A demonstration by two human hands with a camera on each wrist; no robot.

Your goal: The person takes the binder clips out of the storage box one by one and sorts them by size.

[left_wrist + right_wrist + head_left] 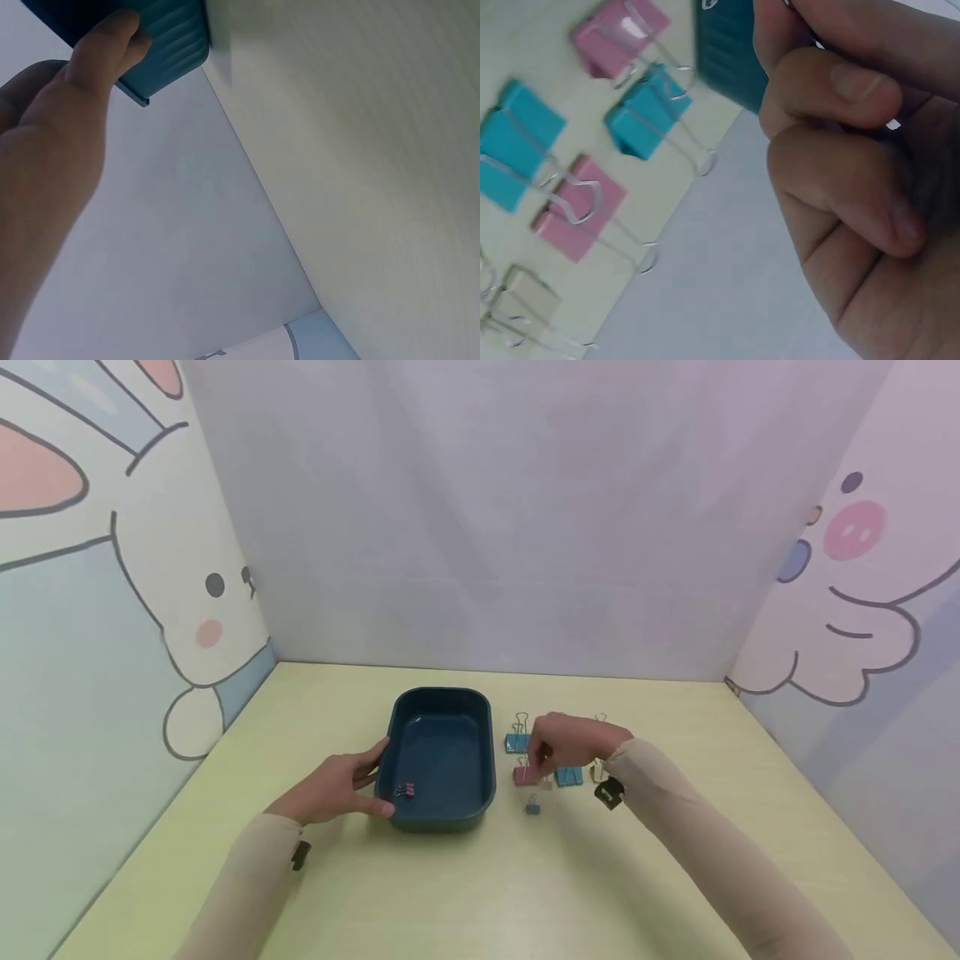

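My left hand touches the left side of a dark blue tray, fingers along the wall and thumb at the near left corner. The left wrist view shows the fingers against its ribbed outer wall. Inside lies a small pink binder clip. My right hand reaches down among binder clips, fingers curled, tips by a larger pink binder clip and a small pale pink binder clip. In the right wrist view the curled fingers hide their tips; I cannot tell whether they pinch a clip.
Blue binder clips and a pale yellow binder clip stand around the right hand. A small blue-grey binder clip lies nearer. Behind the table rises a plain pale wall; cartoon-printed panels flank it.
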